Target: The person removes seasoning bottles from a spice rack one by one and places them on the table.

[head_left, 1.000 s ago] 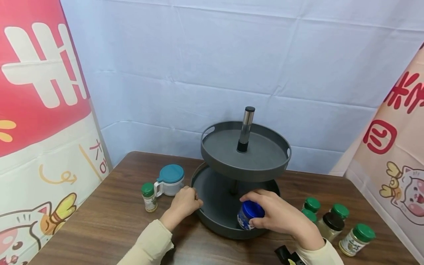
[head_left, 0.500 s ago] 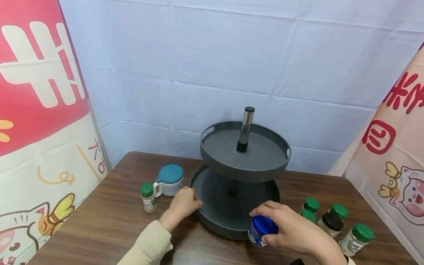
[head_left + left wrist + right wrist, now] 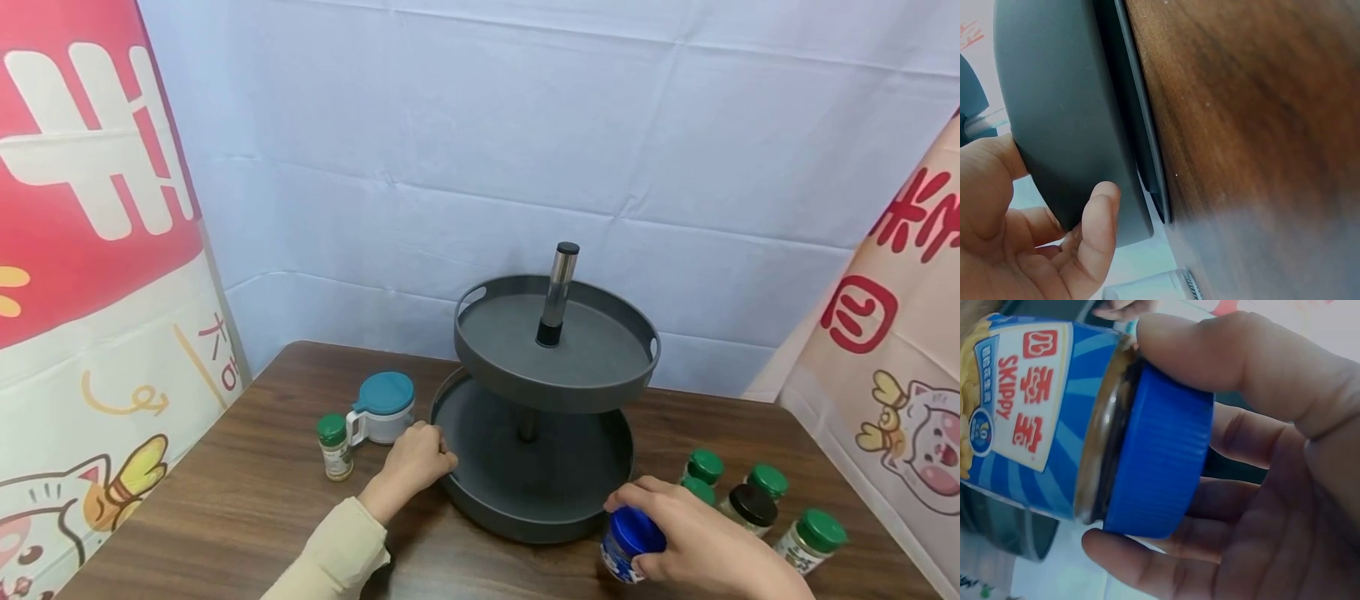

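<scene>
In the head view my right hand [image 3: 701, 537] grips a peanut butter jar [image 3: 633, 533] by its lid, just right of the front rim of a dark grey two-tier turntable's lower tray [image 3: 517, 479]. The right wrist view shows thumb and fingers around the blue lid [image 3: 1160, 450], above a blue SKIPPY label [image 3: 1035, 394]. My left hand [image 3: 415, 458] holds the lower tray's left rim. Its fingers curl at the grey tray wall [image 3: 1066, 112] in the left wrist view. Above stands the upper tray [image 3: 592, 350], nothing on it, with a metal post [image 3: 558, 292] through its middle.
Left of the turntable stand a white-handled container with a teal lid [image 3: 386, 396] and a green-capped spice jar [image 3: 335, 450]. Several green-capped jars [image 3: 821, 532] and a black-capped jar [image 3: 752, 504] are grouped at the right. A pale cloth [image 3: 420, 167] hangs behind the wooden table [image 3: 202, 508].
My right hand has carried the peanut butter jar out of the lower tray, rightward and toward me past its front rim. The left hand has stayed at the tray's rim.
</scene>
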Demonstrator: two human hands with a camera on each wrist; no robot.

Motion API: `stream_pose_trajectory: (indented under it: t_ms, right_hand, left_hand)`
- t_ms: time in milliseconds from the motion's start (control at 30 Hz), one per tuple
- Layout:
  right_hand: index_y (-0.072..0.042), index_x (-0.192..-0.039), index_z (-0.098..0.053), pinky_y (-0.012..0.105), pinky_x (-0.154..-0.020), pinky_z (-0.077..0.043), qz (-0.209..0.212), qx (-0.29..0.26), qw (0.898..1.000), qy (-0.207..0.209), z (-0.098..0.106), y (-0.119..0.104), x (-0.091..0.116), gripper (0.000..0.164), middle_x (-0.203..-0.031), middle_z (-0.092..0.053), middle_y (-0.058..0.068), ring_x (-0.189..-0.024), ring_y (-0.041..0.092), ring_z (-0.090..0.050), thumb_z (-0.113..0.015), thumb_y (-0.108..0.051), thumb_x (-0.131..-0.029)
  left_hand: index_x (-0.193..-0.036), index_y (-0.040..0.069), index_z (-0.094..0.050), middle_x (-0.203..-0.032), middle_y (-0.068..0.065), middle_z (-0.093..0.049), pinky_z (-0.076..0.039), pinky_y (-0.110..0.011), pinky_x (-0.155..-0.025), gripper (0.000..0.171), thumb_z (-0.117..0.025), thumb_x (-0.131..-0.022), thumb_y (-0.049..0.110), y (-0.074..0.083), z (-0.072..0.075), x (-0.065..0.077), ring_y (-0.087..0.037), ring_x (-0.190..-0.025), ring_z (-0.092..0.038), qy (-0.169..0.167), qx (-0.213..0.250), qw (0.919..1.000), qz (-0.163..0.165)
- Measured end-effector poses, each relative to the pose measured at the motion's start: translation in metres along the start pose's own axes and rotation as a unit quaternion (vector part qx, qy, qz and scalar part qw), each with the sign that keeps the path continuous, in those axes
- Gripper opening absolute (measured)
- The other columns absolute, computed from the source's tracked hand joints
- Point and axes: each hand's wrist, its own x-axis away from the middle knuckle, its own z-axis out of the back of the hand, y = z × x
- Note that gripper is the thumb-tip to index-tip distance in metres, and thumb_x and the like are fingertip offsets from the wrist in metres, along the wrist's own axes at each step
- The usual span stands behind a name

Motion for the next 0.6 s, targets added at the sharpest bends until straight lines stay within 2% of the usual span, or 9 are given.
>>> stream_pose_trajectory:
  t_ms: [200,400,600]
  right_hand:
    - [-0.015,-0.111,-0.057,0.049,-0.067,-0.049,-0.015,0.01,1.0,-0.014,-0.004,0.015,-0.002,0.044,-0.102,-0.05,0.003,-0.09,0.03,-0.05,-0.079,-0.023,-0.074]
    - [-0.014,-0.108,-0.056,0.053,-0.064,-0.049,-0.043,-0.008,0.999,-0.019,-0.009,0.025,-0.002,0.044,-0.1,-0.05,0.006,-0.088,0.031,-0.049,-0.08,-0.016,-0.071]
    - [-0.013,-0.104,-0.054,0.054,-0.063,-0.048,-0.046,-0.009,0.999,-0.023,-0.012,0.033,-0.006,0.043,-0.097,-0.05,0.007,-0.085,0.03,-0.051,-0.081,-0.015,-0.07]
  left_hand:
    - [-0.057,0.012,-0.051,-0.069,-0.003,-0.042,-0.035,-0.028,-0.047,0.017,-0.061,-0.07,0.011,-0.001,-0.001,0.0,-0.016,-0.057,-0.04,0.0,-0.001,1.0,0.002]
    - [-0.056,0.012,-0.05,-0.068,-0.003,-0.042,-0.034,-0.028,-0.048,0.018,-0.06,-0.07,0.01,-0.001,-0.001,0.0,-0.016,-0.057,-0.04,-0.002,0.001,1.0,0.0]
    - [-0.056,0.012,-0.05,-0.068,-0.003,-0.042,-0.034,-0.028,-0.048,0.019,-0.061,-0.071,0.011,-0.001,0.0,0.0,-0.016,-0.058,-0.04,0.001,0.003,1.0,-0.002]
